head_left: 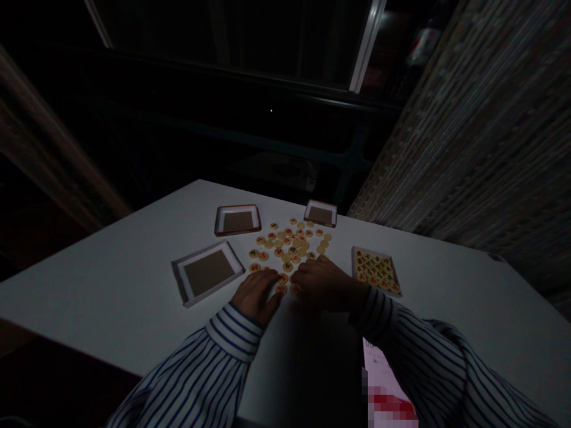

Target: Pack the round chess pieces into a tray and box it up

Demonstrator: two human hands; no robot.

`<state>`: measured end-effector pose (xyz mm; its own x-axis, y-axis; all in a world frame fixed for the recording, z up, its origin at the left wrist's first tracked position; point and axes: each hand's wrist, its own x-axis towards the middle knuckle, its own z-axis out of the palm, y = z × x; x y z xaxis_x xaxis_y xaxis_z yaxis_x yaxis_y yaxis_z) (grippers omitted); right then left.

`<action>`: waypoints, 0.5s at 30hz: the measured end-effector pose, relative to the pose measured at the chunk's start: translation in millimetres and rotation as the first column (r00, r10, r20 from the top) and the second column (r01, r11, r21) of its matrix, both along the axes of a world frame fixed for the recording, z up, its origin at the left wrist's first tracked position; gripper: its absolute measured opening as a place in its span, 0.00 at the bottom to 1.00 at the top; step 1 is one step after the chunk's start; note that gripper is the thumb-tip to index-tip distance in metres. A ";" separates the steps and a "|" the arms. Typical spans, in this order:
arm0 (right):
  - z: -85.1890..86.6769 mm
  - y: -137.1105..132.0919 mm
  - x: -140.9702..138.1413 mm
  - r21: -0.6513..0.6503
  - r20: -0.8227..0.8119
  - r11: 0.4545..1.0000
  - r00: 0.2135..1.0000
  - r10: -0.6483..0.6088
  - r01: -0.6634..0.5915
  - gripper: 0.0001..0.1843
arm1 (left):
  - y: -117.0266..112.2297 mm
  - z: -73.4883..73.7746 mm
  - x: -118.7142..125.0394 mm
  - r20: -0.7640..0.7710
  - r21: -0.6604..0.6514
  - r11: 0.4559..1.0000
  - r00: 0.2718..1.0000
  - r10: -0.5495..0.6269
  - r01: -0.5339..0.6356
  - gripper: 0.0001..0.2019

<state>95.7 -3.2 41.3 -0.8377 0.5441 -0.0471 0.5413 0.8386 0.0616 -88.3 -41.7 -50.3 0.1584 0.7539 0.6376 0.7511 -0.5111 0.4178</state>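
L. hand (256,295), palm down at the near edge of the loose xiangqi pieces (292,250); its fingers lie close together, thumb spread away, tips just beside the nearest discs; R. hand (328,285) opposite, fingers curled inward over the same edge, tips hidden, so whether they pinch a disc can't be told; a red-marked disc shows btwn. the two hands.

Loose pieces: round, flat, pale yellow-tan, w/ red or black characters on some, others showing plain faces; scattered mid-table in a rough heap, some overlapping, a few apart at the far and R. margins.

Around them, shallow rectangular box parts w/ raised walls: large open tray (207,273) at L., pale inner border, flat grey-brown floor; far-L. tray (238,222), rounded corners, brownish outer rim; far-R. tray (320,213), smaller in view, similar floor; at R., pale-walled filled tray (354,261), discs packed in rows, black characters mostly, red along the near row.

Support: smooth white table (125,285), matte in dim light; sleeves (187,374) of pale cloth w/ dark blue stripes, cuffs at both wrists; lit screen (383,362) partly under the R. forearm, lower portion pixelated; strand curtain (468,148) at R., ropy vertical texture; pale window frame (366,47) behind, straight-edged.
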 end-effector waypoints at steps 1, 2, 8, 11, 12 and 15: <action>1.7 -0.6 1.2 0.000 -0.003 1.000 1.000 -0.008 0.008 0.20 | -0.1 2.0 0.1 0.009 -0.003 1.000 1.000 -0.004 0.004 0.14; 3.5 -1.2 2.6 0.000 -0.003 1.000 1.000 -0.017 0.017 0.19 | -0.3 4.2 0.3 0.017 -0.011 1.000 1.000 -0.008 0.008 0.14; 11.8 -5.3 12.2 0.021 -0.025 0.997 0.997 -0.071 0.072 0.12 | -3.6 18.2 5.3 0.142 -0.109 0.994 0.989 0.037 -0.022 0.15; 16.4 -7.7 17.4 0.009 -0.054 0.995 0.994 -0.094 0.095 0.11 | -4.8 25.5 11.9 0.216 -0.210 0.978 0.975 0.043 0.003 0.15; 18.1 -8.5 19.3 0.003 -0.069 0.995 0.992 -0.104 0.104 0.11 | -5.1 28.0 14.9 0.245 -0.256 0.966 0.968 0.047 0.018 0.15; 22.6 -10.9 25.6 0.000 -0.123 0.990 0.983 -0.138 0.139 0.11 | -5.1 35.7 27.0 0.358 -0.399 0.912 0.932 0.058 0.096 0.17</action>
<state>121.3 -14.1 63.9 -0.7532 0.6554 0.0564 0.6562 0.7546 -0.0052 -61.2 -46.9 -14.6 -0.0029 0.9558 0.2940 0.5043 -0.2525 0.8258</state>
